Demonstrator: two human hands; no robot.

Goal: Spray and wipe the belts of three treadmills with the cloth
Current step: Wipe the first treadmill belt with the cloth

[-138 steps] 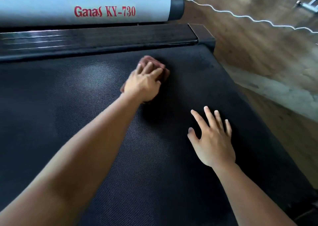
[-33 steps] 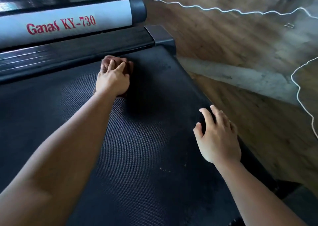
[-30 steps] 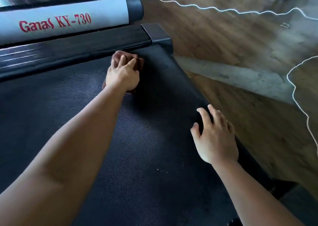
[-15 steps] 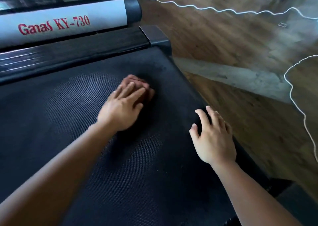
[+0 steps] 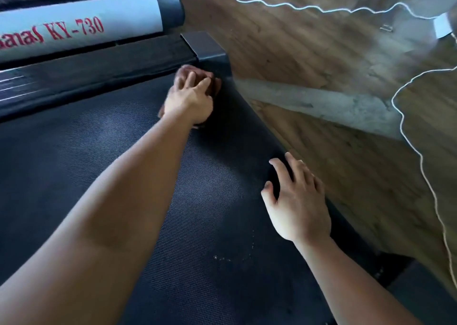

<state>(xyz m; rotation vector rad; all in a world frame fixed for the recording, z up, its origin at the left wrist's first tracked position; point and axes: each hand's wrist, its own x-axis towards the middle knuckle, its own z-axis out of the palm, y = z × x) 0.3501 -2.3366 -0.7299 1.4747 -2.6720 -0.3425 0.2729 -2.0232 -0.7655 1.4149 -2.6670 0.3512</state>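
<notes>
Left hand (image 5: pixel 189 102) presses the crumpled reddish-brown cloth (image 5: pixel 195 73) with fingers spread over it, now pushed up into the far right corner of the black textured treadmill belt (image 5: pixel 123 166), against the dark end cap (image 5: pixel 207 45); half a second ago it sat mid-belt; right hand (image 5: pixel 298 201) stays flat, fingers relaxed, holding nothing, on the belt's right edge; white cord (image 5: pixel 418 151) on the wooden floor (image 5: pixel 309 40).

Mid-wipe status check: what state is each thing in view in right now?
Left hand: pressing the cloth at the belt's far right corner.
Cloth: bunched under the left hand.
Right hand: resting on the belt's right edge, holding nothing.
Belt: a few white specks near the right forearm.
Cord: loose on the floor.
</notes>
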